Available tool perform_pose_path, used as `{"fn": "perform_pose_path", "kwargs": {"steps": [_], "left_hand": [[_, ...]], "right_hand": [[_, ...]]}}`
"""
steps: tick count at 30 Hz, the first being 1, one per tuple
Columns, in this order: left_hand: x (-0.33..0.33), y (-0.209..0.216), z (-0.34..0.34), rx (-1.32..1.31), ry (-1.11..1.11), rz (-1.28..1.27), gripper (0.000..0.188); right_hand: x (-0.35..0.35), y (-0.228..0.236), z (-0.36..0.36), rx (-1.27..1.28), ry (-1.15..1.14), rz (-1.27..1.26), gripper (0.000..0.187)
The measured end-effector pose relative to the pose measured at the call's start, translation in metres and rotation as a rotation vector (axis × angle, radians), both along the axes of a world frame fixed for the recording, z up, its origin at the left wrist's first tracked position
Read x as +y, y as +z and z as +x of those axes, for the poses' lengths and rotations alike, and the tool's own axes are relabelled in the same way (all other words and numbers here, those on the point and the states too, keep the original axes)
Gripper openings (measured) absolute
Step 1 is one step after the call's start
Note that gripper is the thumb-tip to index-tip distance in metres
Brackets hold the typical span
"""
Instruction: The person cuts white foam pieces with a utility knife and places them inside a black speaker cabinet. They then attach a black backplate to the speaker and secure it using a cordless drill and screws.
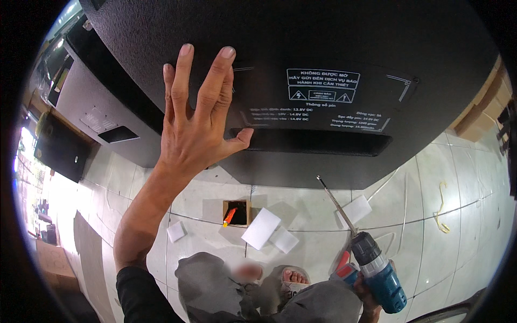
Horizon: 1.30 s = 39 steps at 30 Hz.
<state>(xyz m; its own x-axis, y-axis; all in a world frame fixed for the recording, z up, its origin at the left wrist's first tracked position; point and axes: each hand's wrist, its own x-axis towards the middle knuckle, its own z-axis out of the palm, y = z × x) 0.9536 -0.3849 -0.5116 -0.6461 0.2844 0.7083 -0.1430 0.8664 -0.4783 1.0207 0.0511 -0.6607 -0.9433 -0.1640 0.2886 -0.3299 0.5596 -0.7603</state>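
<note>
My left hand (pixel 199 116) lies with fingers stretched out against the black textured panel of a large box-shaped cabinet (pixel 334 32). Its thumb reaches the left end of a long recessed slot (pixel 323 144) in the panel. White printed lettering and warning signs fill the area right of that hand. At the lower right, my right hand (pixel 370 304) is wrapped round the grip of a teal and black cordless drill (pixel 379 274), partly hidden behind its body. A long thin bit (pixel 337 207) points from the drill toward the cabinet's lower edge, apart from it; a small shiny piece shows at its tip.
On the tiled floor stand a small open cardboard box (pixel 249 213) with an orange-red tube (pixel 230 217), and white foam blocks (pixel 262 229). Another dark cabinet (pixel 113 107) is at the left. A yellow strap (pixel 441 210) lies at the right, below cardboard boxes (pixel 479 116).
</note>
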Motion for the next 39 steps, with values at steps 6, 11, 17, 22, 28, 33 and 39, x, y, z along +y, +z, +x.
{"fn": "perform_pose_path", "kwargs": {"steps": [6,11,17,22,28,33,39], "left_hand": [[-0.001,0.001,0.001,0.01,-0.002,-0.009,0.077],[-0.003,0.002,0.0,0.018,-0.028,0.004,0.075],[-0.008,-0.001,-0.001,0.017,-0.062,0.03,0.083],[-0.023,-0.01,-0.002,0.064,-0.272,0.136,0.088],[-0.039,-0.019,-0.012,0.152,-0.426,0.034,0.074],[-0.047,-0.021,-0.024,0.216,-0.503,-0.093,0.064],[-0.055,-0.02,-0.029,0.206,-0.462,-0.169,0.065]], "right_hand": [[0.021,-0.039,-0.016,-0.204,0.176,0.068,0.043],[0.025,-0.05,-0.014,-0.386,0.333,0.068,0.043],[0.021,-0.068,0.007,-0.381,0.195,-0.025,0.061],[0.02,-0.096,0.016,-0.386,0.19,-0.007,0.049],[-0.005,-0.07,0.034,-0.386,0.127,0.113,0.041],[-0.035,-0.036,0.078,-0.329,-0.104,-0.009,0.026],[-0.045,-0.004,0.137,-0.412,-0.387,0.147,0.028]]}}
